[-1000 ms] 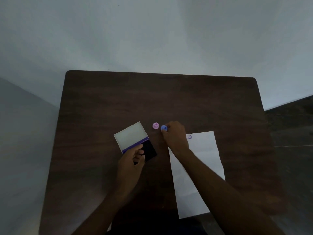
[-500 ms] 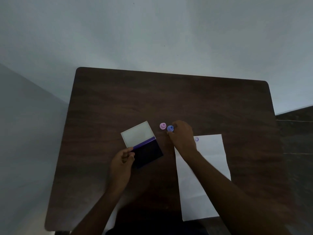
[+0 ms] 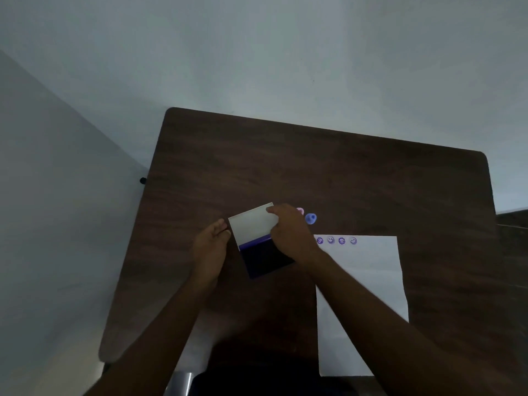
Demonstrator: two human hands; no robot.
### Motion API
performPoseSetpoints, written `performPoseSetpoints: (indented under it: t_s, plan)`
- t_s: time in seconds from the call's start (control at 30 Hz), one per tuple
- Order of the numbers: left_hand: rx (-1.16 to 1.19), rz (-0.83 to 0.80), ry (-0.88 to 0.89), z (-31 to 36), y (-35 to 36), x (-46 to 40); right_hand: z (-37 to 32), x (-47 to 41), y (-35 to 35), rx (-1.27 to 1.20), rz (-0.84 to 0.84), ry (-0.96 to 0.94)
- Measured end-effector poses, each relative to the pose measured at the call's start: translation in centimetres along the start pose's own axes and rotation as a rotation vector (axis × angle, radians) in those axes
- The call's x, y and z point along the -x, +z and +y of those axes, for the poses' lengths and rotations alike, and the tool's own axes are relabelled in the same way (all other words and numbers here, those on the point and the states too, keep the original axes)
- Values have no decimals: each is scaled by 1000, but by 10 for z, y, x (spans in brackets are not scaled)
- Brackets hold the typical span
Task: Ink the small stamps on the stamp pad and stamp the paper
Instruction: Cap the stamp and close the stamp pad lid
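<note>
on the table (image 3: 314, 167), the paper (image 3: 368, 281) already bears four prints, so stamping looks done. the right hand (image 3: 288, 232) grasps the stamp pad (image 3: 261, 241) lid, the left hand (image 3: 210, 247) rests loose-fingered at its edge. next, likely fold it closed; blue stamp (image 3: 310, 218) stands just beyond.

There is only 1 view, from a camera worn on the person's head. It looks forward and steeply down over the dark wooden surface (image 3: 328, 172), with both forearms entering from the bottom edge. It sits close enough that the surface fills the middle and lower frame. The wide angle also takes in the pale wall (image 3: 257, 52) beyond the far edge, and the frame is tilted.
</note>
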State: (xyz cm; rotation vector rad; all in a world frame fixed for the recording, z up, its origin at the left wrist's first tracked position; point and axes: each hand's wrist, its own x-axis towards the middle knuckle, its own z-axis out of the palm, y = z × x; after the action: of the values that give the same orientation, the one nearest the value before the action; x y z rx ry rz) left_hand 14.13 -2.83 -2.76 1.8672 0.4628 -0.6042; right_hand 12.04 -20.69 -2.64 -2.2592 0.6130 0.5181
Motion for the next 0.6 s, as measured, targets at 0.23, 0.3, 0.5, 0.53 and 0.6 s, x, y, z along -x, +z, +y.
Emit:
performPoseSetpoints:
  t_s: [0.23, 0.3, 0.5, 0.53, 0.6]
  plan:
    - [92, -12, -49, 3, 1, -6, -6, -8, -4, 35, -62, 76]
    - [114, -23, -47, 3, 1, -4, -6, -6, -4, -1, -59, 85]
    - [182, -14, 19, 8, -8, 9, -2, 11, -19, -246, 36, 75]
    - [200, -25, 41, 8, -10, 13, 0, 15, -21, -269, 62, 69]
    - [234, -57, 69, 6, -15, 21, 2, 25, -25, -233, 130, 46]
